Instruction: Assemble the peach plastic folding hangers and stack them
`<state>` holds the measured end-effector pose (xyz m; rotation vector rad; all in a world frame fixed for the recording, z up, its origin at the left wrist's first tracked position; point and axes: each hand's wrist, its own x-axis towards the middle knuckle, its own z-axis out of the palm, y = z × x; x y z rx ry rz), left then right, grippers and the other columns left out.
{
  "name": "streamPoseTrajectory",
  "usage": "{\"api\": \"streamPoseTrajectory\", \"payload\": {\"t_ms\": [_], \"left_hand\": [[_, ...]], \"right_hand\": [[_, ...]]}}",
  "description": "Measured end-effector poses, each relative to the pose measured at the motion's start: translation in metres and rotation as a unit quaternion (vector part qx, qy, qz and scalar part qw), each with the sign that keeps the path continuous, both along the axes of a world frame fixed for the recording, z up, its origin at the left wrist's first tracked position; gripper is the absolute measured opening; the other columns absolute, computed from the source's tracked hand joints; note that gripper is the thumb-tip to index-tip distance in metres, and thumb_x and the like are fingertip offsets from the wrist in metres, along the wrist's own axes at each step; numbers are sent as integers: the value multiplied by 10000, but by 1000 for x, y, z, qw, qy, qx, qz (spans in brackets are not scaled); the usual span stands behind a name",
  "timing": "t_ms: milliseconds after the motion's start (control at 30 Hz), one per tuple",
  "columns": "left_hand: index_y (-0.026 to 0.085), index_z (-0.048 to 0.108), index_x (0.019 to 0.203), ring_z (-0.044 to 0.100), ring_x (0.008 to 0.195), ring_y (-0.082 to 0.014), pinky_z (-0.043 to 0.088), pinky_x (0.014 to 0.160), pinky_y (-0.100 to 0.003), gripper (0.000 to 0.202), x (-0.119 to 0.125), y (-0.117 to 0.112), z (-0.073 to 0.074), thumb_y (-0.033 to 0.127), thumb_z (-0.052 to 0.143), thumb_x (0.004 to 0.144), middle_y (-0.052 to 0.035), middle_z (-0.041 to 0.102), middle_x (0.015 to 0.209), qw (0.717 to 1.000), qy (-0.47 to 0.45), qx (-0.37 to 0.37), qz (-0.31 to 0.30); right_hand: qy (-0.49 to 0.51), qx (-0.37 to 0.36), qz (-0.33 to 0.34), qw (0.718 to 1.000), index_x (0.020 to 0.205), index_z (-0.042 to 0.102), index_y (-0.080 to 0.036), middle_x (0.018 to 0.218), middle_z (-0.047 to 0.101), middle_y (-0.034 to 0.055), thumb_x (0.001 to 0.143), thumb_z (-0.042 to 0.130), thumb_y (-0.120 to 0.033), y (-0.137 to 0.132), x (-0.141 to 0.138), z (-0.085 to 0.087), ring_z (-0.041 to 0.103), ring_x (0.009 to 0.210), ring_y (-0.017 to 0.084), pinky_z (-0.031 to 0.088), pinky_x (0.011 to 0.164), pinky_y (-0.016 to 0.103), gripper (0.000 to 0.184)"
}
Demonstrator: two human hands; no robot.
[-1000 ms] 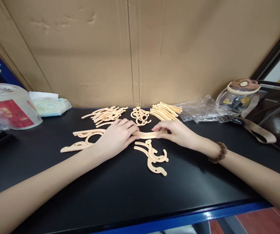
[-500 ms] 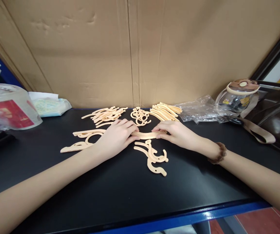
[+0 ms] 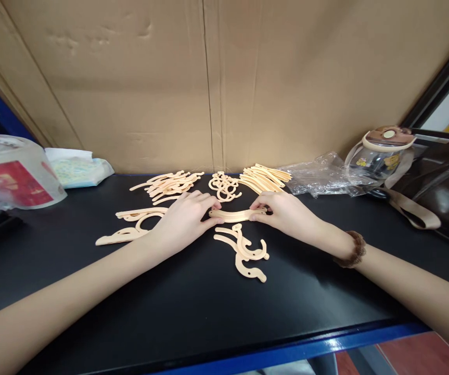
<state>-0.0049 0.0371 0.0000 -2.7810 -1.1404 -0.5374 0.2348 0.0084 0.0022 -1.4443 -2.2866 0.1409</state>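
Observation:
A curved pale wooden strip (image 3: 235,214) lies across the middle of the black table (image 3: 193,307). My left hand (image 3: 185,219) pinches its left end and my right hand (image 3: 282,211) pinches its right end, fingers closed on it. Just in front of the strip lie several hook-shaped wooden pieces (image 3: 245,252). More flat curved pieces (image 3: 132,224) sit under and left of my left hand. Behind my hands are a pile of curved pieces (image 3: 169,185), a cluster of ring-shaped pieces (image 3: 224,186) and a stack of thin strips (image 3: 265,178).
A cardboard wall (image 3: 224,83) closes the back. At the left are a plastic bag with red print (image 3: 11,174) and a tissue pack (image 3: 78,167). At the right lie crumpled clear plastic (image 3: 321,174), a lidded bottle (image 3: 384,153) and a dark bag (image 3: 443,187). The table's blue front edge (image 3: 325,346) is near.
Both hands have drawn slightly apart along the strip, so more of it shows between them; the strip looks raised a little off the table.

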Motion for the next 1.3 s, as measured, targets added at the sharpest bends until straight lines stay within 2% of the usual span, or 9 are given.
{"api": "streamPoseTrajectory", "payload": {"t_ms": [133,300,500,800,967,1133,1300], "left_hand": [[193,607,883,555,894,-224,409,819,-365,222,0,0,-1,411,566,881,-22,641,901,1000,11,12,3],[191,607,886,553,886,-221,393,828,-372,260,-2,0,-2,447,564,875,-17,641,889,999,20,25,9],[186,621,873,535,891,-213,379,833,-363,241,-2,2,0,403,523,911,-11,654,897,998,40,40,-22],[178,619,918,567,906,-198,409,818,-333,125,1,-3,0,290,566,899,-22,664,943,1000,9,6,-15],[159,622,1031,556,949,-216,416,841,-349,203,0,-4,-1,300,574,894,-45,652,1007,1000,24,21,3],[175,641,943,539,904,-204,411,811,-342,184,1,-4,-1,314,522,922,-25,642,953,999,44,25,-11],[175,632,966,534,910,-202,402,815,-337,193,1,-4,-1,303,491,939,-35,637,983,997,58,39,-16]], "right_hand": [[-7,6,5,1000,918,698,-210,919,701,24,848,624,-333,2,4,0,631,848,192,461,755,313,160],[45,-41,62,996,914,692,-203,904,712,12,815,658,-238,11,12,-1,656,812,165,498,751,287,111],[94,-96,53,990,848,693,-178,821,722,20,779,669,-173,13,14,3,683,757,158,536,743,268,73],[23,-57,90,994,903,671,-190,875,692,15,843,620,-269,14,20,2,631,812,161,467,737,286,112],[9,-44,78,996,935,647,-193,918,673,28,846,613,-282,16,21,0,608,831,173,442,733,291,130],[-13,-32,98,995,948,656,-194,937,661,35,878,564,-258,15,19,1,591,853,177,429,761,298,132],[-16,-32,82,996,940,621,-199,932,646,32,873,570,-298,14,19,1,577,853,181,417,744,300,130]]}}
